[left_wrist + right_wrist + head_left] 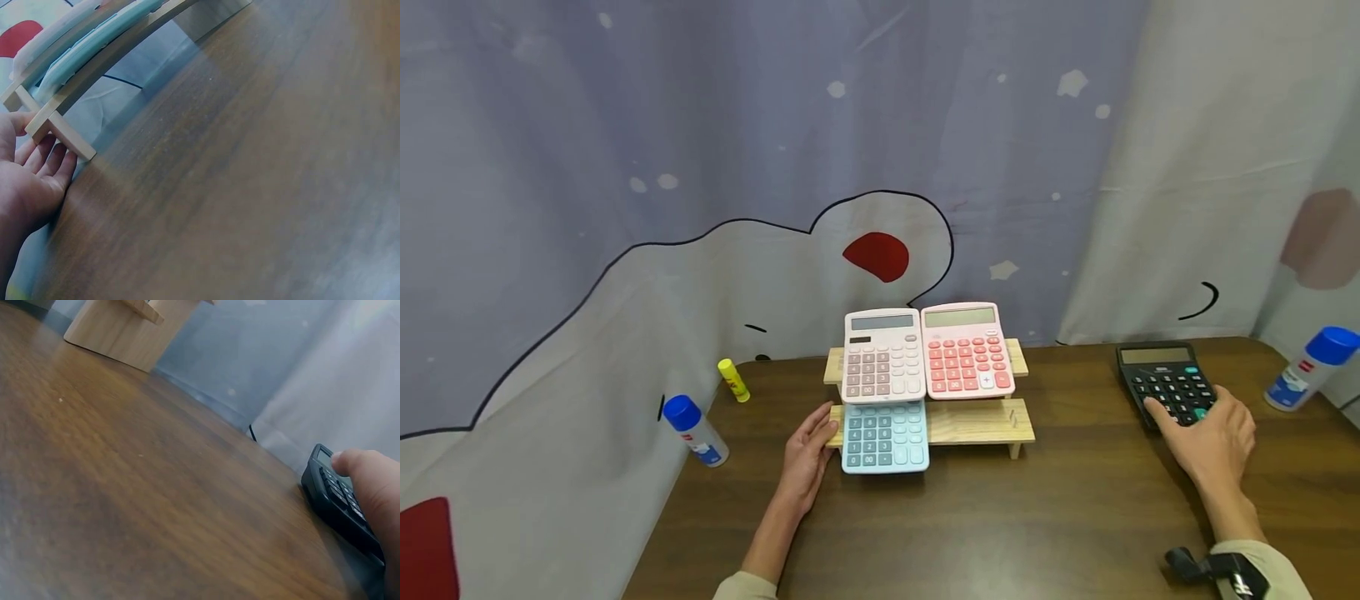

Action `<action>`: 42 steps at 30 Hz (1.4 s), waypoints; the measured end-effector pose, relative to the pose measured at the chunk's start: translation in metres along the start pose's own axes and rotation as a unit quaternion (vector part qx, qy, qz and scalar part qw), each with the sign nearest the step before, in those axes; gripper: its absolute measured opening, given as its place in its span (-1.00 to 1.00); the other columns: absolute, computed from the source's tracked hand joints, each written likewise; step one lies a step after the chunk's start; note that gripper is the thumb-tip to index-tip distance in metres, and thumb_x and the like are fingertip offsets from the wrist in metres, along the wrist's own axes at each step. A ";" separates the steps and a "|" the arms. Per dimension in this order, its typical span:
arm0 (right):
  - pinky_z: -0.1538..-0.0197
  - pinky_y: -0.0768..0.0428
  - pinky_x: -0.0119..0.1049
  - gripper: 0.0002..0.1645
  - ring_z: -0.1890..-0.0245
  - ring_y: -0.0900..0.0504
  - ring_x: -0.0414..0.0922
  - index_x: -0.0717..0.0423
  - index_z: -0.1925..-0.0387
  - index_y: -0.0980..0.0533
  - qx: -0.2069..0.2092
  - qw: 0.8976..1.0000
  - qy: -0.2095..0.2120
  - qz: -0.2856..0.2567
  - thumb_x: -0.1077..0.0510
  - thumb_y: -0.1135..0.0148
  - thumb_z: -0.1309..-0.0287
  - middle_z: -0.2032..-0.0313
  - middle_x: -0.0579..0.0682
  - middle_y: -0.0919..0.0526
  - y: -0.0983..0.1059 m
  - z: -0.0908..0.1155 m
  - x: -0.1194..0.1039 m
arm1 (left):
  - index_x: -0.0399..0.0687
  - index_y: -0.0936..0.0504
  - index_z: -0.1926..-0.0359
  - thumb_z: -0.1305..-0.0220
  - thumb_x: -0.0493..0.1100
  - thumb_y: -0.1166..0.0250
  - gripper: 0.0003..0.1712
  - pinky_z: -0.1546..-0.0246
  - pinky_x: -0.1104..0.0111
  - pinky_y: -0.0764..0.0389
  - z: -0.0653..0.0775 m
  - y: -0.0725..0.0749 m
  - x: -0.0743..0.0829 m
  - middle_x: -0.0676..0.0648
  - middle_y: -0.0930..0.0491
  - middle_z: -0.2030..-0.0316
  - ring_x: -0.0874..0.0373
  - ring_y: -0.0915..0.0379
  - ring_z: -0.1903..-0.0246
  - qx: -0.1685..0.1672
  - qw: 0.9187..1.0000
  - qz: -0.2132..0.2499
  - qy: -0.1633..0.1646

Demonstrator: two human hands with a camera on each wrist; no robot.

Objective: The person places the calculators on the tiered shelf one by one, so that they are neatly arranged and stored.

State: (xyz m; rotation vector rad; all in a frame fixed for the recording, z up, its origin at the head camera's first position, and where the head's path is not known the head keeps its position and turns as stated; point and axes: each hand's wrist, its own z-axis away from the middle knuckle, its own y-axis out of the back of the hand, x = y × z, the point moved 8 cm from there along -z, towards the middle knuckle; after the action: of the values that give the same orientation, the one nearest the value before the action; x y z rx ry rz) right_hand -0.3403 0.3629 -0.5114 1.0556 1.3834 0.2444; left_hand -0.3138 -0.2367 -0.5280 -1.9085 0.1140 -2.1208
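Note:
A wooden two-tier stand [977,421] stands on the table, holding a white calculator [883,354] and a pink calculator [967,350] side by side on its upper tier. A blue calculator [885,437] leans on the lower tier, its top hidden behind the white one. My left hand [807,454] grips the left end of the lower tier; in the left wrist view its thumb is above the board and its fingers below. At the right, my right hand [1213,433] spans a black calculator [1165,379], thumb at its left side and fingers at its right.
A blue-capped white bottle [696,429] and a yellow glue stick [733,381] stand at the table's left edge. Another blue-capped bottle [1311,367] stands beyond the right hand. A patterned curtain [1000,167] hangs right behind the brown table [985,525].

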 end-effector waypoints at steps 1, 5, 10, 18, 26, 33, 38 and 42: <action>-0.44 0.13 0.32 0.34 -0.42 0.10 0.44 0.39 -0.50 0.16 -0.006 1.000 0.002 0.004 -0.42 -0.21 -0.14 -0.39 0.57 0.02 -0.001 -0.001 0.000 | -0.15 -0.28 -0.46 -0.42 -0.13 -0.25 -0.33 -0.02 0.53 -0.56 0.000 0.001 0.000 -0.21 -0.25 -0.44 0.27 -0.47 -0.12 0.001 1.000 -0.002 0.000; -0.45 0.19 0.33 0.41 -0.39 0.12 0.49 0.46 -0.49 0.20 -0.027 0.999 0.011 0.022 -0.47 -0.19 -0.12 -0.38 0.61 0.07 -0.003 -0.005 -0.004 | -0.16 -0.27 -0.47 -0.42 -0.12 -0.25 -0.32 -0.03 0.54 -0.56 0.001 0.001 0.001 -0.22 -0.24 -0.44 0.30 -0.48 -0.10 0.002 1.000 0.003 -0.001; -0.42 0.15 0.36 0.48 -0.38 0.11 0.51 0.50 -0.48 0.21 -0.039 0.998 0.019 0.045 -0.52 -0.20 -0.06 -0.39 0.63 0.11 -0.004 -0.009 -0.009 | -0.17 -0.28 -0.46 -0.42 -0.15 -0.24 -0.34 0.00 0.53 -0.57 0.001 0.001 0.003 -0.23 -0.26 -0.42 0.30 -0.51 -0.06 0.007 1.000 0.009 -0.008; -0.41 0.22 0.39 0.62 -0.40 0.20 0.54 0.50 -0.49 0.35 -0.063 0.995 0.011 0.081 -0.60 -0.18 0.01 -0.41 0.65 0.26 -0.007 -0.009 -0.005 | -0.13 -0.29 -0.46 -0.42 -0.11 -0.24 -0.34 -0.04 0.53 -0.57 -0.003 -0.002 0.004 -0.19 -0.27 -0.43 0.23 -0.44 -0.16 0.000 1.000 0.000 -0.001; -0.38 0.20 0.42 0.71 -0.35 0.18 0.60 0.51 -0.48 0.40 -0.087 0.990 0.003 0.107 -0.65 -0.19 0.08 -0.41 0.66 0.31 -0.016 -0.004 -0.004 | -0.14 -0.28 -0.47 -0.41 -0.11 -0.26 -0.32 -0.04 0.53 -0.57 -0.001 0.002 0.005 -0.19 -0.26 -0.43 0.28 -0.47 -0.12 0.003 1.000 -0.005 0.007; -0.37 0.18 0.43 0.67 -0.35 0.17 0.60 0.48 -0.49 0.38 -0.084 0.991 0.008 0.106 -0.63 -0.19 0.05 -0.39 0.68 0.26 -0.016 -0.003 -0.006 | -0.13 -0.28 -0.47 -0.41 -0.11 -0.26 -0.32 -0.03 0.53 -0.58 -0.001 0.002 0.004 -0.18 -0.26 -0.43 0.31 -0.50 -0.08 0.003 1.000 0.000 0.007; -0.34 0.14 0.44 0.62 -0.33 0.14 0.60 0.46 -0.50 0.34 -0.080 0.992 0.014 0.096 -0.60 -0.21 0.03 -0.37 0.70 0.21 -0.015 0.000 -0.005 | -0.16 -0.27 -0.47 -0.43 -0.13 -0.24 -0.33 -0.03 0.53 -0.57 -0.001 0.001 0.002 -0.21 -0.26 -0.43 0.33 -0.52 -0.04 -0.001 1.000 0.005 0.008; -0.33 0.13 0.45 0.61 -0.32 0.13 0.60 0.45 -0.50 0.34 -0.080 0.992 0.012 0.094 -0.60 -0.20 0.03 -0.35 0.71 0.21 -0.014 0.001 -0.004 | -0.15 -0.27 -0.46 -0.43 -0.15 -0.23 -0.34 -0.02 0.53 -0.57 -0.001 0.000 0.000 -0.21 -0.27 -0.43 0.33 -0.53 -0.03 -0.001 1.000 0.006 0.008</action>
State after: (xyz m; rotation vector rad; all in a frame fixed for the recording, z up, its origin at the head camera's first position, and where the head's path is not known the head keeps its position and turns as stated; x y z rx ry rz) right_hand -0.3460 0.3523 -0.5190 1.0518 1.2629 0.4998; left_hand -0.3150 -0.2366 -0.5283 -1.8881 0.1305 -2.1295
